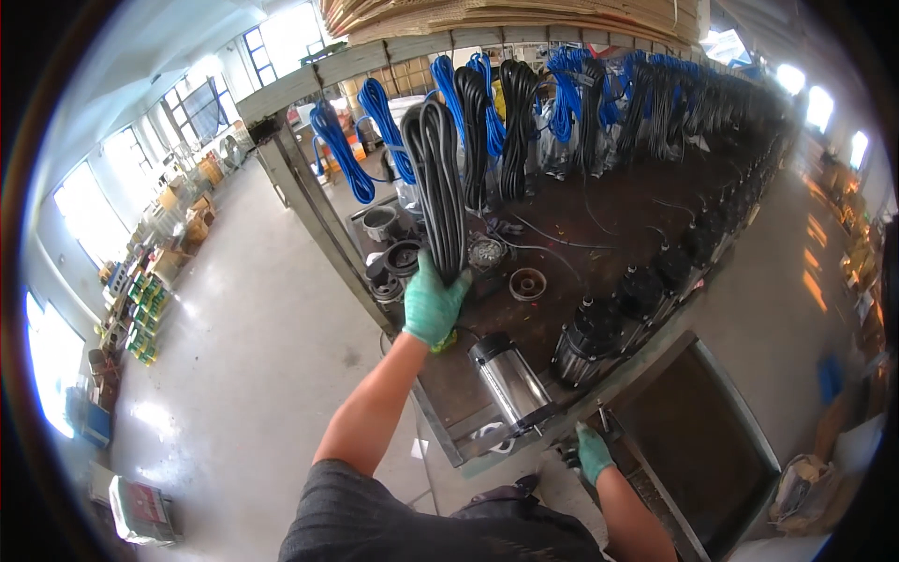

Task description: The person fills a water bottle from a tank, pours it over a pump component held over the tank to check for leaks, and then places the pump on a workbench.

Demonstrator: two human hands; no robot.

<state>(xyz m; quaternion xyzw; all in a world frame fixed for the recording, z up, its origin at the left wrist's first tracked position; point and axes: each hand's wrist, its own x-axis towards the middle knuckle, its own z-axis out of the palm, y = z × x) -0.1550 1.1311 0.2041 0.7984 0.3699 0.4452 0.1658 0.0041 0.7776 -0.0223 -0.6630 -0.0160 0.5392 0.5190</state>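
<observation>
My left hand, in a green glove, is closed round the lower end of a bundle of black cable, which stands upright above the bench. In front of it lies a shiny metal motor cylinder with a black end, on its side near the bench corner. Beyond the bench's front edge, low down, my gloved right hand has its fingers curled at a small dark object. What that object is does not show clearly. A metal rod-like piece stands just above this hand.
Blue cable bundles and black ones hang along the bar. Black-topped motors line the bench's right edge. A round brown part and grey housings sit on the dark bench. A metal-framed tray adjoins its front.
</observation>
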